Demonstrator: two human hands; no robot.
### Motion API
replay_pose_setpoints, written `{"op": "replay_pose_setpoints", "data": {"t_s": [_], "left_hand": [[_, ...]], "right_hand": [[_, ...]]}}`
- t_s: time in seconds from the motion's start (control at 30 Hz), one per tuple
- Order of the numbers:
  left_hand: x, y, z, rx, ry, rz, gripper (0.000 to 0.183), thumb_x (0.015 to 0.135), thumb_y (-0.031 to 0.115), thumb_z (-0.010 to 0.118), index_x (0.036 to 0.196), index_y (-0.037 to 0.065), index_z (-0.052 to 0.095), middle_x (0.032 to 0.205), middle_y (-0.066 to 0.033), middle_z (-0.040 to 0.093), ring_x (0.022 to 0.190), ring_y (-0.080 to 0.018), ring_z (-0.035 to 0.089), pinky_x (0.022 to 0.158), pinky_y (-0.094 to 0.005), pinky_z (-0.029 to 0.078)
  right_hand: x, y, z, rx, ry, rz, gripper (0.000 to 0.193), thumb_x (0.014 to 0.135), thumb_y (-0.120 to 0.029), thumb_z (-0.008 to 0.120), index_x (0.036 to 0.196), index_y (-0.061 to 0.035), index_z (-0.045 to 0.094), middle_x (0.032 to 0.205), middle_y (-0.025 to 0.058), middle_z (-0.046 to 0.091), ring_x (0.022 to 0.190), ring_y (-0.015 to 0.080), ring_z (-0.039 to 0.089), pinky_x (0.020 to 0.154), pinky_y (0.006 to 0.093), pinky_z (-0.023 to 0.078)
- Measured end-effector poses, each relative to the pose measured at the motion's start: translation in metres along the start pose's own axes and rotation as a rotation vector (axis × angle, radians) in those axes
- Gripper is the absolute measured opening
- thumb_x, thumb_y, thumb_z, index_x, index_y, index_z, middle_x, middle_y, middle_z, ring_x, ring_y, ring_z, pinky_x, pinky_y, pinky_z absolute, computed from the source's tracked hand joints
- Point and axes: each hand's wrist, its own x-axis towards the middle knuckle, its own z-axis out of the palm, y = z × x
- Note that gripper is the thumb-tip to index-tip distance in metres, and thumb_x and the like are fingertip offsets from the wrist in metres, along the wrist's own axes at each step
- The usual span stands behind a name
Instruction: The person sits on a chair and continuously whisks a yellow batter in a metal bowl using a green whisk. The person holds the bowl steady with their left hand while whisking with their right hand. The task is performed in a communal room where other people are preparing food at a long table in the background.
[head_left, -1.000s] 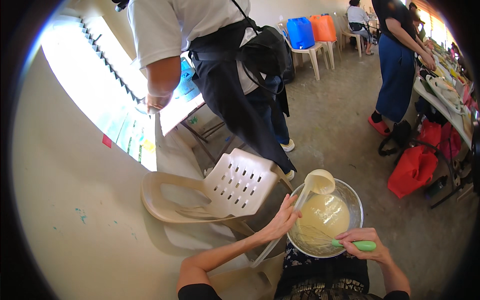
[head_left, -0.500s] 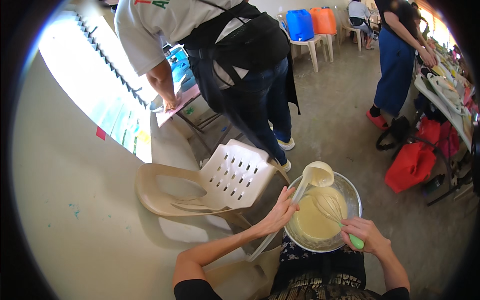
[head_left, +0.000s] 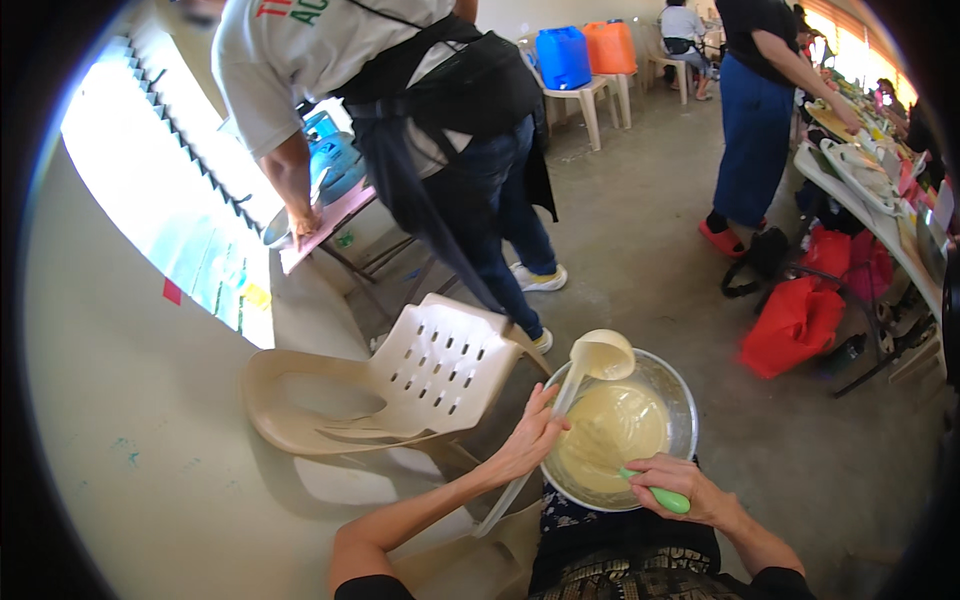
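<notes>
A metal bowl (head_left: 684,385) of pale yellow batter (head_left: 620,425) rests at my lap. My left hand (head_left: 530,437) is at its left rim, holding the long pale handle of a ladle (head_left: 603,354). The ladle's batter-coated cup sits over the far rim, and the handle runs back past my wrist. In my right hand (head_left: 685,490), at the near right rim, is a whisk with a green handle (head_left: 668,499). Its wires slant down into the batter and hardly show.
A beige plastic chair (head_left: 440,360) stands close on the left. Beyond it, a person in a black apron (head_left: 450,100) works at a small table (head_left: 335,215) near a blue gas cylinder (head_left: 335,160). Red bags (head_left: 795,325) lie by a long table (head_left: 870,215) at right, where another person stands.
The whisk's wires, plain to see above the batter before, are now mostly sunk in it. My right hand has swung the whisk toward the near side. The whole view has shifted slightly.
</notes>
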Motion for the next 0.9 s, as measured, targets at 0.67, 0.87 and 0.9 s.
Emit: {"op": "replay_pose_setpoints", "data": {"t_s": [0.67, 0.87, 0.9], "left_hand": [[0.004, 0.017, -0.005, 0.103, -0.056, -0.020, 0.029, 0.096, 0.018, 0.037, 0.097, 0.000, 0.060, 0.148, -0.0315, 0.021, 0.141, -0.0463, 0.004, 0.114, -0.0476, 0.012], [0.001, 0.012, -0.005, 0.138, -0.040, 0.002, 0.031, 0.093, 0.019, 0.041, 0.096, -0.002, 0.062, 0.145, -0.0340, 0.023, 0.139, -0.0503, 0.006, 0.114, -0.0509, 0.012], [0.001, 0.010, -0.003, 0.125, -0.029, 0.012, 0.032, 0.093, 0.021, 0.042, 0.096, -0.003, 0.063, 0.144, -0.0351, 0.023, 0.138, -0.0521, 0.007, 0.114, -0.0522, 0.012]], "right_hand": [[-0.026, -0.028, -0.055, -0.154, 0.098, -0.070, 0.013, 0.070, 0.004, 0.067, 0.082, 0.0005, 0.063, 0.091, 0.0162, 0.068, 0.066, 0.0258, 0.064, 0.060, 0.0338, 0.053], [-0.020, -0.040, -0.054, -0.222, 0.110, -0.168, 0.015, 0.070, 0.005, 0.067, 0.084, 0.0008, 0.064, 0.093, 0.0175, 0.068, 0.063, 0.0235, 0.063, 0.057, 0.0304, 0.052], [-0.020, -0.040, -0.053, -0.234, 0.112, -0.178, 0.015, 0.070, 0.005, 0.067, 0.085, 0.0008, 0.064, 0.094, 0.0176, 0.068, 0.063, 0.0232, 0.062, 0.057, 0.0300, 0.052]]}}
